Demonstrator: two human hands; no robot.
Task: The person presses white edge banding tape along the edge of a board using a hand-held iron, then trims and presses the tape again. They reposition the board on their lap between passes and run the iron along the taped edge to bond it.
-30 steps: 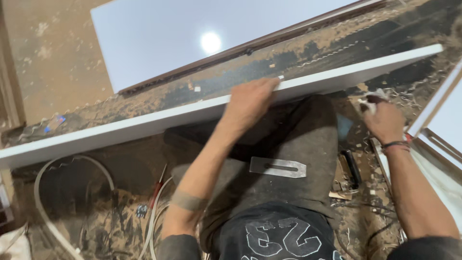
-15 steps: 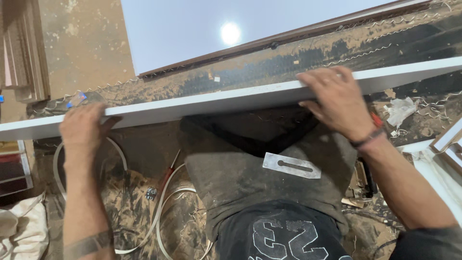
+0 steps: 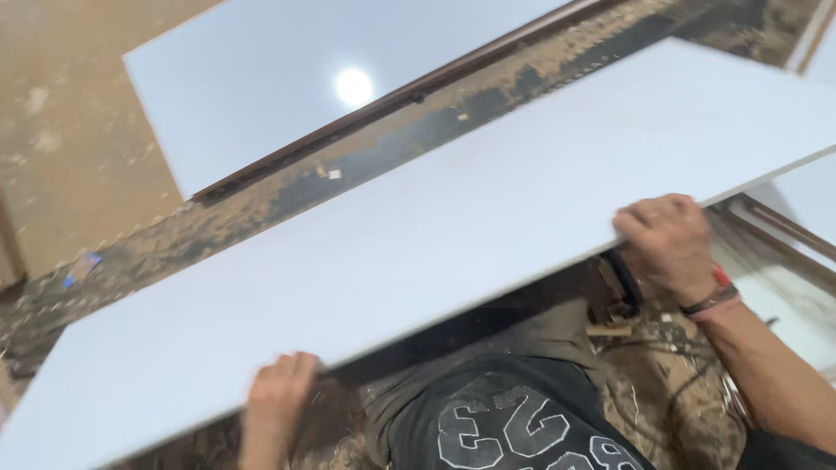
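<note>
A person is gripping a long white board (image 3: 453, 252) at its near edge, left hand (image 3: 279, 396) and right hand (image 3: 666, 244) both clasping it, tilted above the dusty floor (image 3: 78, 130); keeping the hands spread should be steadying it.

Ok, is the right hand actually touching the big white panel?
Touching. The head view shows the right hand curled over the near edge of the white panel, fingers lying on its top face with no gap.
</note>
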